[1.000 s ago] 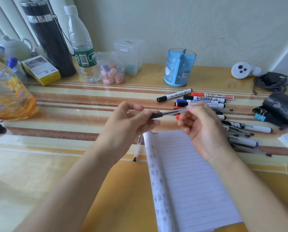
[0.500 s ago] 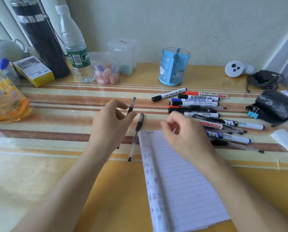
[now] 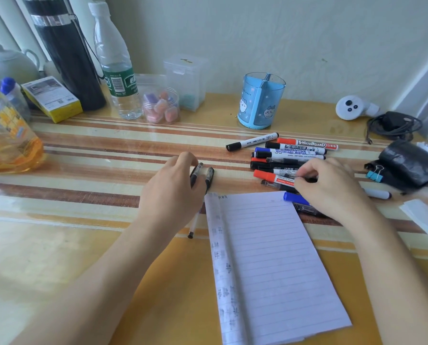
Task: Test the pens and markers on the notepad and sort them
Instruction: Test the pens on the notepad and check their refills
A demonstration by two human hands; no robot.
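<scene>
Fingers (image 3: 186,159) of the left hand (image 3: 170,192) curl round a black-capped pen (image 3: 197,171), holding it low over the tabletop (image 3: 103,245). It is just beside a second pen (image 3: 210,174) that lies flat by the top left corner of the notepad (image 3: 270,257). The right hand (image 3: 332,190) has bent fingers (image 3: 300,181) whose tips close on a thin clear pen (image 3: 286,175). That pen sits in the pile of markers and pens (image 3: 290,155) toward the tabletop's right edge; whether it is lifted cannot be told. The notepad lies open near the front edge, and a blue pen cup (image 3: 261,100) stands by the far edge. This looks like sorting one pen into the left group while picking the next to test. Next, the left fingers should let go. The right hand should draw its pen free without dragging its neighbours, then bring it to the lined page.
</scene>
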